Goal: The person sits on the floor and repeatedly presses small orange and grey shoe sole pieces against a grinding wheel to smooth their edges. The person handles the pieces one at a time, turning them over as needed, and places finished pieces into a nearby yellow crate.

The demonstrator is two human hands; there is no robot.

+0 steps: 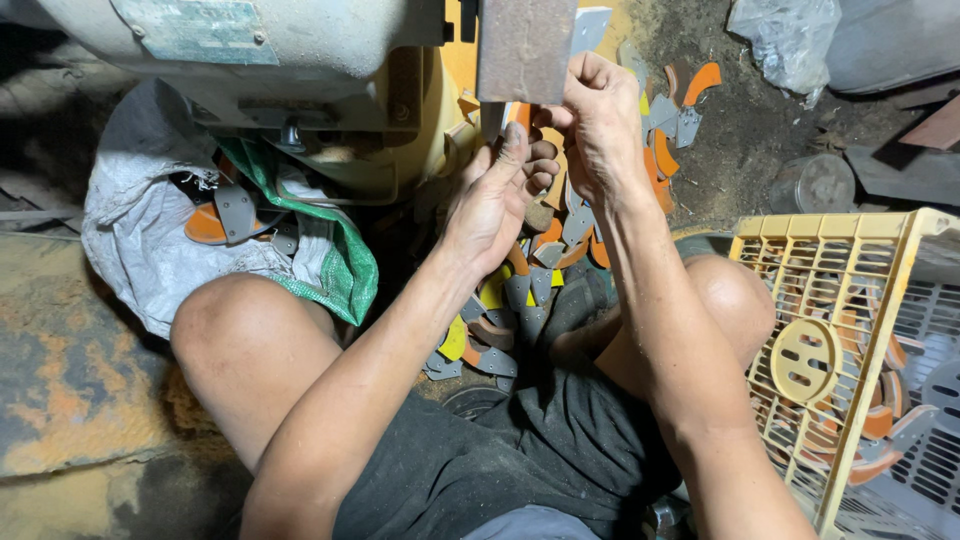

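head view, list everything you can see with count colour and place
machine: one, cream and grey, top left above the knees
rusty metal block: one, brown, top centre, above the hands
curved flat pieces: many, grey, orange and yellow, piled on the floor between the legs
white sack: one, with green lining, left, holding more curved pieces
yellow crate: one, lower right, more curved pieces inside
plastic bag: one, clear, top right
round tin: one, grey, right on the dirt floor
left hand: raised under the block, on a small piece
right hand: beside it, fingers pinching at the block's lower edge
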